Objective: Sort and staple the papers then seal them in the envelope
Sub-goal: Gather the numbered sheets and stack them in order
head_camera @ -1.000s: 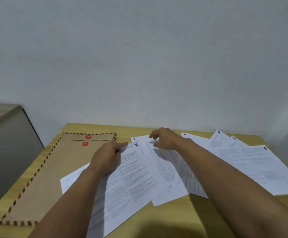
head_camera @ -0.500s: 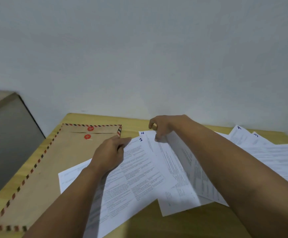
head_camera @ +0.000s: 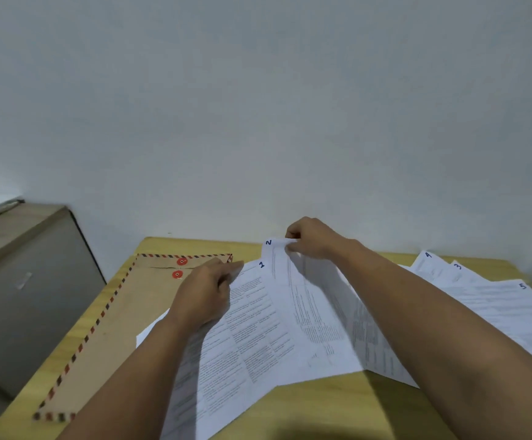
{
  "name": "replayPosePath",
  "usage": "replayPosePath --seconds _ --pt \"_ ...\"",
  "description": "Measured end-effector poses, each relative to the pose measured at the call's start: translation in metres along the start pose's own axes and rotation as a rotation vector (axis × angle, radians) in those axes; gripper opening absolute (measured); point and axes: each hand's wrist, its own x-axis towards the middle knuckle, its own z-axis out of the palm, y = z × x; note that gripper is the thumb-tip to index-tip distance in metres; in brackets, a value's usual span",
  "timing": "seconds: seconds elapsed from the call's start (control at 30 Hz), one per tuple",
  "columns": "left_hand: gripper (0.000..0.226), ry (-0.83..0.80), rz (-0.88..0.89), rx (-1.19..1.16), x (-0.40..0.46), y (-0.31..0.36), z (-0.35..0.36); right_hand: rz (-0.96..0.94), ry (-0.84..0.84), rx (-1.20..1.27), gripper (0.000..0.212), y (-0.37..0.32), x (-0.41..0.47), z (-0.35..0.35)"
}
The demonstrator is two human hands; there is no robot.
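Your right hand (head_camera: 314,238) pinches the far edge of sheet 2 (head_camera: 293,300), lifting it, while your left hand (head_camera: 206,293), fingers curled, holds down sheet 1 (head_camera: 252,338). Lay 2 squarely under 1, corners matched. Sheets 4 (head_camera: 426,265), 3 (head_camera: 461,273) and 5 (head_camera: 509,308) lie fanned to your right; the envelope (head_camera: 125,309) lies left, partly under sheet 1, on the table (head_camera: 337,411)

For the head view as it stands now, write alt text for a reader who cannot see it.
A right hand pinches the top edge of the sheet numbered 2, lifting it, while the left hand rests on the sheet numbered 1. A brown envelope lies left on the wooden table; sheets numbered 3, 4 and 5 lie right.
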Motion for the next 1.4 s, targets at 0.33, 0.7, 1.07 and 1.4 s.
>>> replayPosePath --seconds 0.33,0.7,1.07,1.4 --pt "0.046 0.235 0.128 -0.155 -0.006 0.093 -0.082 -0.163 0.403 0.472 0.019 -0.046 -0.104 -0.095" --pt "0.052 0.337 0.24 -0.302 -0.02 0.186 -0.089 0.041 0.286 1.03 0.016 -0.045 -0.199 -0.127" --pt "0.042 0.308 0.258 -0.274 -0.021 0.196 -0.066 0.015 0.165 1.179 0.019 -0.035 -0.216 -0.118" --pt "0.037 0.222 0.195 -0.257 -0.022 0.18 -0.047 0.021 0.254 1.149 0.017 -0.03 -0.219 -0.093"
